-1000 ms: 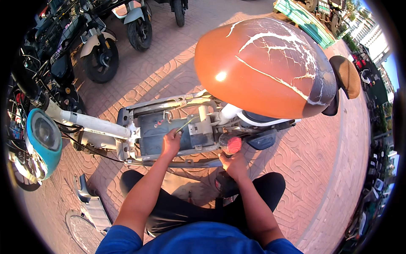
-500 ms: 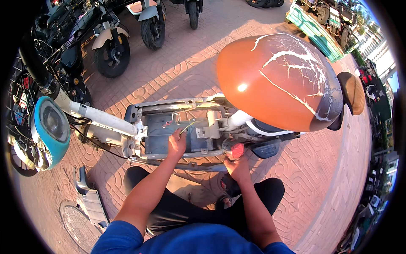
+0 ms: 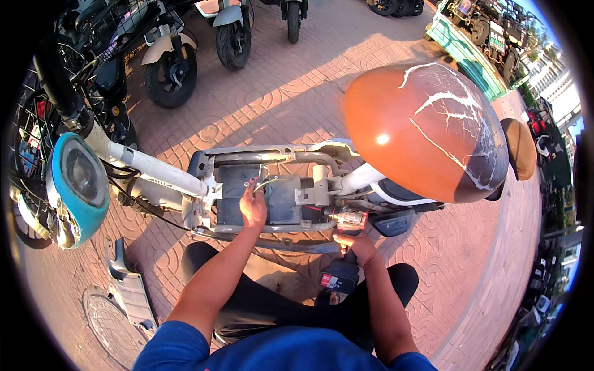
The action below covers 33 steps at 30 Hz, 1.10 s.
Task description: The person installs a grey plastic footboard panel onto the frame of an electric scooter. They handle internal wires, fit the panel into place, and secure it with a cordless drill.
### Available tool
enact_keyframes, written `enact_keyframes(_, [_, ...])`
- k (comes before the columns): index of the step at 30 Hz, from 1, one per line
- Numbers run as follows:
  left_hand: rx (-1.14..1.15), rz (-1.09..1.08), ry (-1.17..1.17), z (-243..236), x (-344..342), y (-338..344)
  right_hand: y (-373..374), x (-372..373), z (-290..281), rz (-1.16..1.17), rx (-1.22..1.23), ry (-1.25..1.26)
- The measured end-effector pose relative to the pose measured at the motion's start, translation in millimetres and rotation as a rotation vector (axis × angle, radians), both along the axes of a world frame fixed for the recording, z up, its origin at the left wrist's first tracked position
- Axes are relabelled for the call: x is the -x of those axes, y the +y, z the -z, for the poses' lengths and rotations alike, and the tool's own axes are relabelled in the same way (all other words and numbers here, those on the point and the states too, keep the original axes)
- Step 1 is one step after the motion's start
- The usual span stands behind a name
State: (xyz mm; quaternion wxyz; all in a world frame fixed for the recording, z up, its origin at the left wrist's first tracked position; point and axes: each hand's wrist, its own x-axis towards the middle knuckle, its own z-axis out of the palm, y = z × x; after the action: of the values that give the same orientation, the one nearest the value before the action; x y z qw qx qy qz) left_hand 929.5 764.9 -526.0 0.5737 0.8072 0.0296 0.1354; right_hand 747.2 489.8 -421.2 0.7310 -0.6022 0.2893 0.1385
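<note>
In front of me is a stripped scooter frame (image 3: 278,150) with an open floor tray (image 3: 229,207). My left hand (image 3: 252,209) is pinched at a thin yellow-green wire (image 3: 268,183) over the tray, near small reddish bits by the fingertips, too small to tell clearly. My right hand (image 3: 359,246) grips a cordless drill (image 3: 349,219) with a dark battery (image 3: 339,278) at its base; the drill points left at the tray's right part, with a thin red bit at its tip. Whether the tip touches anything, I cannot tell.
A cracked orange seat (image 3: 408,136) overhangs at right. A white steering column (image 3: 164,173) and teal headlamp housing (image 3: 80,210) are left. A loose plastic panel (image 3: 130,290) lies on the paving. Parked scooters (image 3: 170,74) and a green flatbed tricycle (image 3: 461,46) stand beyond.
My right hand has turned the drill, so its side and battery now show and it points left. My left hand has shifted slightly toward the tray's left. The whole view has also shifted.
</note>
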Motion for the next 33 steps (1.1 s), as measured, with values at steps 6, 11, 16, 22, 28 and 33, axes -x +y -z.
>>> enact_keyframes(6, [0.036,0.048,0.214,-25.0,8.4,-7.8,15.9,10.1,29.8,-0.082,0.405,-0.117])
enact_keyframes(11, [-0.021,0.040,0.199,-28.2,8.7,-1.9,26.9,8.8,25.6,0.066,0.179,-0.132])
enact_keyframes(16, [-0.155,0.074,0.106,-13.0,3.1,8.7,40.0,36.4,-2.8,0.066,0.269,-0.073])
enact_keyframes(22, [-0.143,0.095,0.268,-7.0,-5.9,38.9,44.9,76.5,-125.4,0.332,-0.047,-0.104])
enact_keyframes(28, [-0.171,0.158,0.192,-37.9,7.8,22.9,-22.8,157.6,-267.9,0.686,0.112,-0.251])
enact_keyframes(33, [-0.321,0.130,0.044,-52.9,14.9,34.6,-87.5,136.4,-353.4,0.779,1.028,-0.507])
